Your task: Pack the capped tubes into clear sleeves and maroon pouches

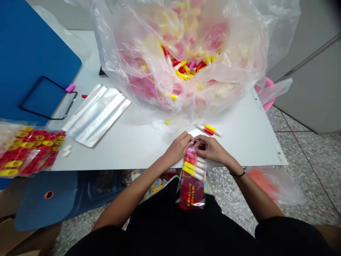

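1. The white table [133, 151] spans the workspace.
2. Across its far side sprawls a translucent plastic bag [234, 71], its mouth showing red, yellow and pink tubes.
3. A clear packet [194, 177] lies between and below the hands, overhanging the near table edge; its long axis runs toward the body, while its pink, red and yellow white-ended tubes [194, 166] lie crosswise.
4. The left hand [179, 147] and right hand [211, 147] close narrowly on the packet's upper end; exact fingertip contact is too blurred to tell.
5. Two loose tubes [209, 130] slant side by side just beyond the right hand, the nearer one.
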A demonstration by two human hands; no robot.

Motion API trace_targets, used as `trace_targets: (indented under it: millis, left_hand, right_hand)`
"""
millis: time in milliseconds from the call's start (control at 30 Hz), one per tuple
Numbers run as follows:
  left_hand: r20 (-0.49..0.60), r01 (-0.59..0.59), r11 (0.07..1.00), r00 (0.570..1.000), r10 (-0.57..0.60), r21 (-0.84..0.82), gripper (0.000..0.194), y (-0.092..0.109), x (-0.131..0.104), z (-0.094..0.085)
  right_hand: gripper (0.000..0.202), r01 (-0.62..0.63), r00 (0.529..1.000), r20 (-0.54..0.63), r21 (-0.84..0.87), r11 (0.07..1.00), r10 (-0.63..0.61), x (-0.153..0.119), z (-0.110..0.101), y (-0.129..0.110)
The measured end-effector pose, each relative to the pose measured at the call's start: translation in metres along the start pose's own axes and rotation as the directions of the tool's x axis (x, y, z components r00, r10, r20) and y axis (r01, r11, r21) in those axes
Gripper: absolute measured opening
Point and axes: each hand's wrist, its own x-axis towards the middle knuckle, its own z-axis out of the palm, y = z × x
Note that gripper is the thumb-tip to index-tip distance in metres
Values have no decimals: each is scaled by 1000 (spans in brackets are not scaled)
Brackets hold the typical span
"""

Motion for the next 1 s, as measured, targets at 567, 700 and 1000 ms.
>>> trace_targets:
  millis: [567,700,1000]
  left_hand:
    - [-37,0,975,999,8,222,14,0,-4,14]
    - [-38,-19,990,999,25,142,13,0,-3,12]
    - [-120,69,993,991,-57,95,15,7,-5,11]
  right_hand:
    - [40,-26,1000,2,59,998,26,-9,6,4]
    - [43,-34,998,58,152,988,26,-10,4,3]
    - [66,-4,997,79,147,989,-8,-7,16,-2]
